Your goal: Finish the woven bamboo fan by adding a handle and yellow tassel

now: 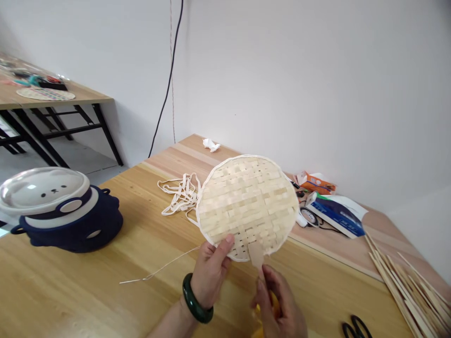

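A round woven bamboo fan (246, 202) with a pale fabric binding round its rim is held up above the table. My left hand (213, 267) grips its lower left edge, thumb on the front face. My right hand (276, 300) is closed round the fan's flat handle (256, 253), whose upper end lies against the weave. Something yellow (274, 305) shows partly behind my right hand; its kind is hidden. A needle (132, 281) with pale thread (169, 263) lies left of my left hand, the thread running toward that hand. Loose white binding tape (181, 192) lies heaped beyond it.
A navy pot-like container with a clear lid (70, 211) stands at left. Bamboo strips (408, 291) and black-handled scissors (356, 326) lie at right. Behind the fan are a blue packet (334, 216), an orange packet (319, 183) and crumpled tissue (211, 145). A black cable (169, 84) hangs by the wall.
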The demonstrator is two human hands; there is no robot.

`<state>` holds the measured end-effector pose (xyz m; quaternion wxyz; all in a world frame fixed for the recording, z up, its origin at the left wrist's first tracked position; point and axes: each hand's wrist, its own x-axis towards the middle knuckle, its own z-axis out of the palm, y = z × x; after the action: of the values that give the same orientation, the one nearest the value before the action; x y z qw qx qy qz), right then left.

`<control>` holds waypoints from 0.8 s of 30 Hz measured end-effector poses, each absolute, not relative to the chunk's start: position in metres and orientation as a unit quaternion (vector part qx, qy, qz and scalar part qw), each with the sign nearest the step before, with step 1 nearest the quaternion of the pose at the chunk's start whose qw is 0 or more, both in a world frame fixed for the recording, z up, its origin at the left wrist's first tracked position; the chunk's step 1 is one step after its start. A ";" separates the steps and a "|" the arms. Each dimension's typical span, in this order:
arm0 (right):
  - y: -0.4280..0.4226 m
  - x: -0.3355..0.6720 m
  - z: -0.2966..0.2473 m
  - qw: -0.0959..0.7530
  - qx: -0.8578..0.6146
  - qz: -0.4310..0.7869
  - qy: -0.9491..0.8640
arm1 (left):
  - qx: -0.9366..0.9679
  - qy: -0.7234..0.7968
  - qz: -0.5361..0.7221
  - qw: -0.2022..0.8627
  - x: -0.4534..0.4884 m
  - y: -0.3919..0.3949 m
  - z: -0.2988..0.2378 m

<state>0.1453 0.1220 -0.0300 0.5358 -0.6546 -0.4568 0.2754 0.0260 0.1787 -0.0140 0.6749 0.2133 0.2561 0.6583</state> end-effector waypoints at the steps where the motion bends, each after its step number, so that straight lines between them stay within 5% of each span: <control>1: 0.125 0.150 -0.026 0.532 -0.660 0.245 -0.471 | 0.258 0.250 0.651 0.669 0.025 0.177 -0.015; 6: 0.147 0.179 0.000 0.578 -0.617 0.314 -0.431 | 0.426 0.257 0.581 0.645 0.023 0.176 -0.021; 11: 0.156 0.189 0.008 0.593 -0.523 0.501 -0.352 | 0.255 0.345 0.612 0.664 0.027 0.186 -0.027; 24: 0.149 0.172 -0.010 0.569 -0.513 0.562 -0.312 | 0.155 0.247 0.653 0.699 0.020 0.190 -0.015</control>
<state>0.1718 0.1490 -0.0104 0.5691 -0.5131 -0.3116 0.5620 0.0204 0.1905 -0.0152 0.6994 0.1550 0.2467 0.6527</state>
